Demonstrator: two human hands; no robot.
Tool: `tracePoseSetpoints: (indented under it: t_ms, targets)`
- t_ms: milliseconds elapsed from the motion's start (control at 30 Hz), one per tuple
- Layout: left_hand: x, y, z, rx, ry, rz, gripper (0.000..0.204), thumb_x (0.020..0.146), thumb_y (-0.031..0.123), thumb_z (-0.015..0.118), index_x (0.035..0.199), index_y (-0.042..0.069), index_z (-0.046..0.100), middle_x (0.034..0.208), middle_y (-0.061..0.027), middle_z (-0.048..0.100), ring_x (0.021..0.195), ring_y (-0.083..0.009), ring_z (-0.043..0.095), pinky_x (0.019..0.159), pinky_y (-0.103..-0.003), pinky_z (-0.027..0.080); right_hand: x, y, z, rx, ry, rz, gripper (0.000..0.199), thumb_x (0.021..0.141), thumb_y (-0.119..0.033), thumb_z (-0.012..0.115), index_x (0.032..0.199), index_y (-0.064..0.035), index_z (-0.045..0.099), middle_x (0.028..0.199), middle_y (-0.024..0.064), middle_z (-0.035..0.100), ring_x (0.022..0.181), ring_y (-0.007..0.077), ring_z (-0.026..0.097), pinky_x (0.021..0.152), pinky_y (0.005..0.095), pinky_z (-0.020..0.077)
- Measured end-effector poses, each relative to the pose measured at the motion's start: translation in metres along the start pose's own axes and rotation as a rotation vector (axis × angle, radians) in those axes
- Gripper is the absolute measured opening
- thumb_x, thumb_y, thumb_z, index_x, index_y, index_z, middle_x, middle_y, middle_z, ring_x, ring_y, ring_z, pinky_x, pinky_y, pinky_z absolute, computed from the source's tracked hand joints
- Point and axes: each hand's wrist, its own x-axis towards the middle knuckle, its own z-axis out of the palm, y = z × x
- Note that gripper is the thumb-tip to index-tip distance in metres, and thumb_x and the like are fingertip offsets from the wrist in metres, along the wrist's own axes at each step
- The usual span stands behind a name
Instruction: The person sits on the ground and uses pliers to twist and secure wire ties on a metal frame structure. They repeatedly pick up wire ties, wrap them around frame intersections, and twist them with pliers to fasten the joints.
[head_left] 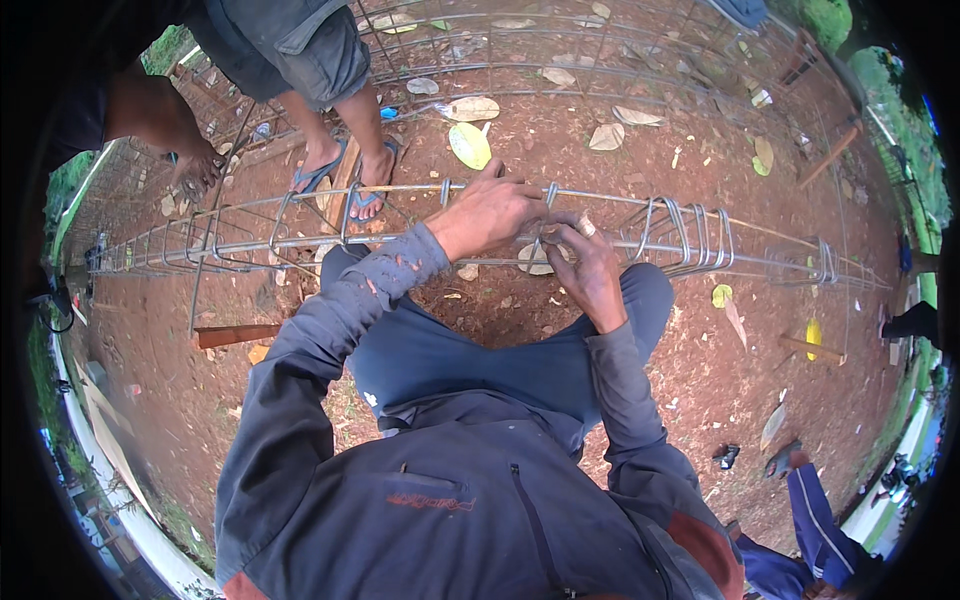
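Note:
A long rebar cage (pixel 390 240) runs across in front of my knees, its thin bars tied into bent-wire stirrups. My left hand (pixel 490 212) reaches over the far bar, its fingers curled down around a stirrup (pixel 550 196). Just right of it, my right hand (pixel 590 268) is closed, thumb and fingers pinched together at the same stirrup. What sits between those fingertips is too small to make out. A pale wrap (pixel 587 228) circles one right finger. Several loose stirrups (pixel 685 232) hang bunched on the bars to the right.
Another person in sandals stands beyond the cage at the left, a hand (pixel 198 168) near its bars. A wooden piece (pixel 236 335) lies below the cage's left part. Steel mesh (pixel 560 45) spans the far side. Dry leaves (pixel 607 137) dot the red soil. A purple-clad leg (pixel 820 520) shows lower right.

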Motion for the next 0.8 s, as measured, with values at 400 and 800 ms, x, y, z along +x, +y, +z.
tracePoseSetpoints:
  t_ms: [400, 800]
  targets:
    - [-0.004, -0.013, 0.008, 0.212, 0.316, 0.294, 0.02, 0.083, 0.018, 0.068, 0.102, 0.011, 0.072, 0.1, -0.0038, 0.063, 0.106, -0.0263, 0.061, 0.088, -0.042, 0.05, -0.01, 0.008, 0.014, -0.112, 0.032, 0.015, 0.023, 0.081, -0.017, 0.083, 0.099, -0.0125, 0.069, 0.122, 0.0014, 0.069, 0.105, 0.029, 0.066, 0.093, 0.0465, 0.0407]
    - [-0.008, -0.035, 0.048, -0.56, -0.124, -0.204, 0.022, 0.094, 0.02, 0.065, 0.109, 0.006, 0.075, 0.106, -0.0169, 0.074, 0.092, -0.0376, 0.07, 0.084, -0.047, 0.055, -0.013, 0.004, 0.018, -0.164, 0.007, 0.021, 0.016, 0.083, -0.016, 0.082, 0.095, -0.013, 0.071, 0.123, 0.0012, 0.071, 0.106, 0.0281, 0.066, 0.095, 0.0475, 0.0403]
